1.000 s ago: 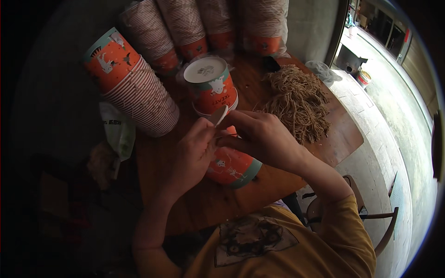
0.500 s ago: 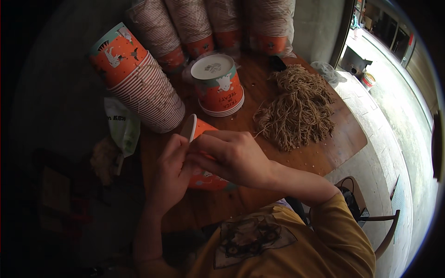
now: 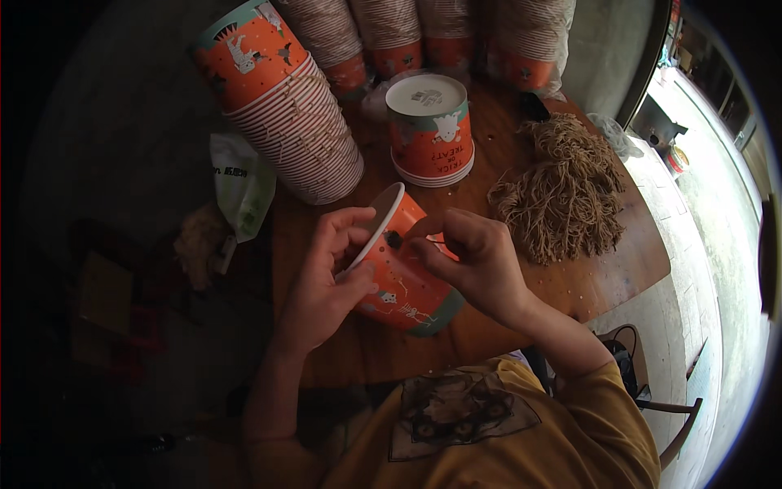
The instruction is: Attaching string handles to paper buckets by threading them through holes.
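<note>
An orange paper bucket [image 3: 399, 281] with a white rim, a green base band and pale cartoon figures lies tilted above the table's near part, its mouth toward the left. My left hand [image 3: 326, 269] grips it at the rim, fingers at the mouth and thumb on the outer wall. By the upper side of the bucket, my right hand [image 3: 476, 257] is closed in a pinch. A thin dark line shows at its fingertips; what it holds is too small to make out.
A tall leaning stack of matching buckets [image 3: 297, 130] stands left. An upside-down short stack [image 3: 432, 134] sits behind my hands. A heap of tan cords [image 3: 562, 191] lies right. Plastic-wrapped stacks [image 3: 379, 33] line the back of the wooden table [image 3: 619, 281]. A chair [image 3: 684, 428] stands lower right.
My hands, close together at the rim before, are now apart. The right has drawn off to the right, uncovering the bucket's side. The whole view has shifted, with things appearing further right and higher.
</note>
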